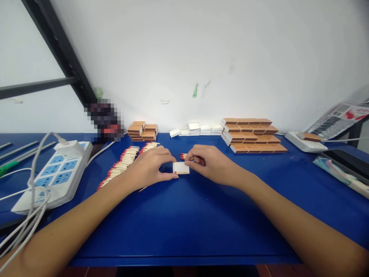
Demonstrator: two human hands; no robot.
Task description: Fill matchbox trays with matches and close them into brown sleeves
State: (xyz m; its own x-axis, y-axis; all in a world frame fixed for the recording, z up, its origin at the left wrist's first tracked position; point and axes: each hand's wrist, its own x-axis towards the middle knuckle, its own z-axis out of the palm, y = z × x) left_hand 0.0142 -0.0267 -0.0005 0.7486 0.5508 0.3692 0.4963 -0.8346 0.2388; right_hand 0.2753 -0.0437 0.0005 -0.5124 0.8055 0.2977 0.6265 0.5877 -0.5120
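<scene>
A small white matchbox tray (pixel 181 168) lies on the blue table in front of me. My left hand (pixel 157 165) holds it at the left end, thumb at the near corner and a finger at the far one. Inside, along the near side, lies a match with a red head at the left. My right hand (pixel 206 163) is at the tray's right end, thumb and forefinger pinched together. Several red-headed matches (pixel 183 156) poke out beyond its fingertips; whether it grips them is hidden. Rows of loose matches (pixel 122 165) lie left of my left hand, partly behind it.
Brown matchboxes stand in a small stack (pixel 142 131) and a large stepped stack (pixel 250 136) by the wall. White trays (pixel 198 129) sit between them. At left is a power strip (pixel 54 173) with cables; at right, a phone (pixel 348 163) and a white device (pixel 305 143) carrying a matchbox.
</scene>
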